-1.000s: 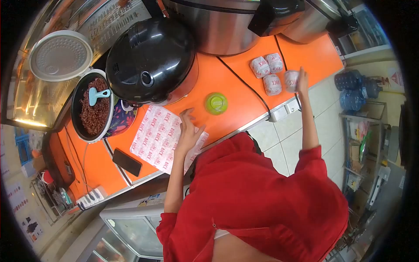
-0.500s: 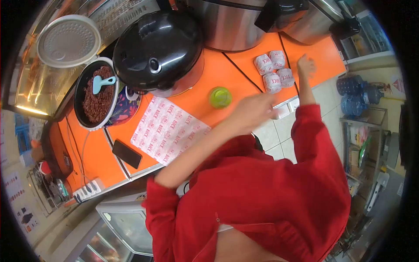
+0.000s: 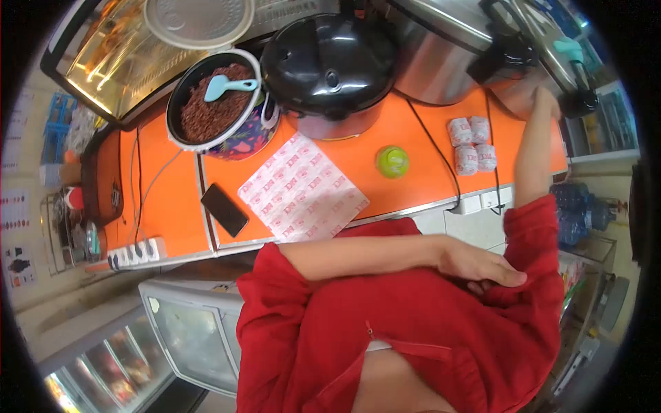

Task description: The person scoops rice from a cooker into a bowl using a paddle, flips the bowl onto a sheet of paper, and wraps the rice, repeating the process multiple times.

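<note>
My left hand (image 3: 480,266) crosses low in front of my body with its fingers curled, overlapping the red right sleeve (image 3: 530,227). What is in those fingers, if anything, is hidden. Stretched out at the far right, my right hand (image 3: 547,102) is beside the steel pot (image 3: 518,103) with the black handle; its fingers do not show clearly. Several paper-wrapped rice portions (image 3: 474,146) sit grouped to the left of my right forearm. A printed wrapping paper sheet (image 3: 303,187) lies flat on the orange counter (image 3: 165,206), with a green-lidded container (image 3: 392,162) to its right.
An open cooker of dark reddish rice (image 3: 213,113) holds a light blue paddle (image 3: 229,86). Beside it stands a black-lidded cooker (image 3: 330,62), then a large steel pot (image 3: 434,62). A phone (image 3: 224,209) and a power strip (image 3: 138,253) lie at the left; cables cross the counter.
My left hand has moved from over the counter's edge down to the right sleeve. My right hand has reached farther out beside the steel pot. The view has shifted.
</note>
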{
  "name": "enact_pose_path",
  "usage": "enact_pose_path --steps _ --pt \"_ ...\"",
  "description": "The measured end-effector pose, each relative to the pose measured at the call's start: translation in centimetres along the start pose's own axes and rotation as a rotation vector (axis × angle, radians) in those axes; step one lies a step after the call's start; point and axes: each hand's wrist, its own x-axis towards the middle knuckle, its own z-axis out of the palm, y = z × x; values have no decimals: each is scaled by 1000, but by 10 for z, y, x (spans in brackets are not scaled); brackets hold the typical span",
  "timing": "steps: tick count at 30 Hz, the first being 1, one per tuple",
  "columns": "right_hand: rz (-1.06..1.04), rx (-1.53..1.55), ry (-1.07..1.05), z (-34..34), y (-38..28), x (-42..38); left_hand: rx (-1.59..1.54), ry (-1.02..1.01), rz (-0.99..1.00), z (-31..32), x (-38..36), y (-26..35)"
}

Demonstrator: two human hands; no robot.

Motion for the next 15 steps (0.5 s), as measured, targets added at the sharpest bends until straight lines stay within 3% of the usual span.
enact_pose_path --steps 2,4,5,6,7,8,9,11,15 --pt "-23 465 35 -40 -47 -22 312 -218 -70 -38 2 -21" --pt "53 902 -4 -97 -78 -92 571 -83 290 -48 -33 -42" --pt "110 1002 -153 -130 -75 -143 493 62 269 -53 -56 -46" --pt "-189 650 -422 -162 -55 -204 413 212 248 -58 -81 -51" --pt "-200 531 -933 -206 -33 -255 279 367 331 -70 -101 -65" --pt "-763 163 -1323 -227 -18 -275 137 517 416 -79 -120 -82" --pt "-795 36 -1464 -246 -12 -303 149 551 428 -81 -139 -94" --pt "-966 -361 -1707 -264 -17 -317 -99 999 620 -84 -168 -115" --pt "-888 23 -1901 -239 -14 -331 -187 1081 834 -90 -199 -164"
